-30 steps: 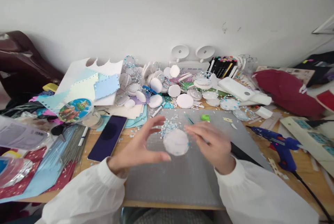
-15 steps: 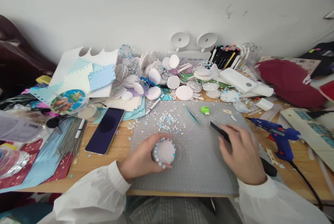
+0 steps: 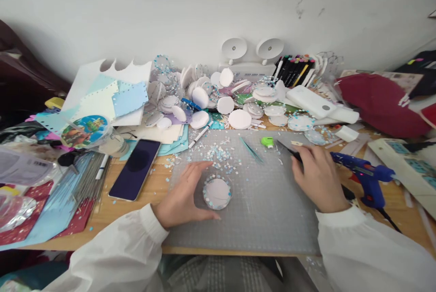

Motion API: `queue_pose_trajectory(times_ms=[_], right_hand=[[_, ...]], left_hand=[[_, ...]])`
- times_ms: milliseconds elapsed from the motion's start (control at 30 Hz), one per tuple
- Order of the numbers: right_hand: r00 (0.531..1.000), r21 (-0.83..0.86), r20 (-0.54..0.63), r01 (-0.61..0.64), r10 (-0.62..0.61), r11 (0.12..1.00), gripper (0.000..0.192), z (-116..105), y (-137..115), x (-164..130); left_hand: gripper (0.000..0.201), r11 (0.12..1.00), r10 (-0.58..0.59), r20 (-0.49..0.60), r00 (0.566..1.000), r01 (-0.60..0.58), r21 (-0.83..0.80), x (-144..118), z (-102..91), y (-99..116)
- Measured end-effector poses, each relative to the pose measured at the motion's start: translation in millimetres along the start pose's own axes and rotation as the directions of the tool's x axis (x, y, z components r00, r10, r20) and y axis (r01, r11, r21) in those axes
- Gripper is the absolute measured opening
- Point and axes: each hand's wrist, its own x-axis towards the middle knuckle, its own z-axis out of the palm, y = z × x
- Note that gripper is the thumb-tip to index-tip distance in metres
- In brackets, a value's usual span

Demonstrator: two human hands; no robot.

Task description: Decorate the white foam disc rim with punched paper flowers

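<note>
A round white disc (image 3: 218, 193), edged with small blue and white flower bits, lies on the grey cutting mat (image 3: 272, 219). My left hand (image 3: 185, 194) is beside it on the left, thumb and fingers spread apart around that side with nothing held. Over at the mat's right side, my right hand (image 3: 318, 174) is closed over a long, thin black tool (image 3: 289, 150). Its narrow end points up and left; my hand hides the middle, so I cannot make out its kind. Tiny blue and white flower pieces (image 3: 218, 153) are scattered behind the disc.
A blue glue gun (image 3: 369, 176) rests right of my right hand, near a power strip (image 3: 405, 169). Green tweezers (image 3: 251, 150) and a bright green cap-like piece (image 3: 267, 142) lie on the mat. A phone (image 3: 134, 169) is at left; white discs (image 3: 240, 119) pile up behind.
My left hand has let go of the disc and opened, leaving it on the mat. My right hand has moved a little farther away and to the right, with the black tool.
</note>
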Motion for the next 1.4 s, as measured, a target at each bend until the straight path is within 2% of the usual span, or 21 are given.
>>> queue_pose_trajectory(times_ms=[100, 200, 300, 467, 533, 567, 600, 633, 700, 767, 800, 867, 933, 1000, 1267, 1400], right_hand=[[0.988, 0.159, 0.02, 0.147, -0.152, 0.976, 0.022, -4, -23, 20], [0.967, 0.162, 0.114, 0.207, -0.227, 0.965, 0.016, -1, -47, 33], [0.955, 0.142, 0.194, 0.2, -0.225, 0.97, 0.008, 9, -61, 41], [0.959, 0.167, 0.203, 0.166, -0.199, 0.972, 0.011, 16, -64, 51], [0.974, 0.268, 0.169, 0.101, -0.15, 0.958, 0.008, 14, -63, 56], [0.983, 0.372, 0.149, 0.048, -0.111, 0.927, 0.007, 13, -63, 57], [0.989, 0.509, 0.136, -0.015, -0.064, 0.86, 0.006, 12, -63, 58], [0.989, 0.656, 0.147, -0.085, -0.017, 0.75, 0.006, 12, -63, 59], [0.969, 0.867, 0.245, -0.237, 0.038, 0.438, 0.007, 12, -65, 58], [0.928, 0.922, 0.37, -0.373, 0.051, 0.101, 0.01, 14, -69, 55], [0.905, 0.906, 0.422, -0.421, 0.047, -0.037, 0.011, 15, -72, 53], [0.869, 0.853, 0.493, -0.473, 0.045, -0.222, 0.014, 18, -77, 52], [0.841, 0.808, 0.54, -0.51, 0.025, -0.294, 0.016, 21, -82, 51], [0.826, 0.784, 0.564, -0.535, 0.001, -0.313, 0.018, 23, -85, 52], [0.818, 0.754, 0.573, -0.553, -0.057, -0.354, 0.019, 29, -83, 53], [0.827, 0.773, 0.558, -0.55, -0.072, -0.317, 0.019, 29, -83, 52]], left_hand=[[0.096, 1.0, -0.01, -0.008, 1.0, 0.01, -0.016, -7, -9.7, -5], [0.088, 0.999, -0.032, 0.007, 0.999, 0.032, -0.03, -9, -14.1, -8], [0.085, 0.999, -0.035, 0.042, 0.998, 0.037, -0.031, -6, -11.5, -7], [0.083, 0.997, 0.019, 0.114, 0.993, -0.01, -0.082, 13, -1.1, -6], [0.079, 0.992, 0.065, 0.142, 0.988, -0.049, -0.114, 21, 0.8, -7], [0.079, 0.989, 0.088, 0.156, 0.984, -0.068, -0.134, 25, 1.0, -9], [0.079, 0.984, 0.11, 0.168, 0.98, -0.083, -0.158, 28, 0.9, -11], [0.081, 0.978, 0.127, 0.179, 0.975, -0.094, -0.184, 31, 0.5, -13], [0.086, 0.968, 0.142, 0.191, 0.971, -0.097, -0.23, 33, -0.7, -16], [0.089, 0.963, 0.137, 0.185, 0.973, -0.087, -0.255, 33, -1.7, -19], [0.089, 0.963, 0.131, 0.182, 0.975, -0.082, -0.256, 33, -2.1, -20], [0.084, 0.968, 0.122, 0.186, 0.975, -0.075, -0.241, 32, -2.7, -20], [0.08, 0.972, 0.119, 0.202, 0.972, -0.073, -0.223, 32, -3.0, -19], [0.079, 0.974, 0.121, 0.212, 0.97, -0.074, -0.215, 32, -3.3, -19], [0.079, 0.967, 0.162, 0.21, 0.964, -0.113, -0.228, 35, -5.0, -19], [0.071, 0.965, 0.181, 0.227, 0.957, -0.128, -0.231, 37, -6.2, -18]])
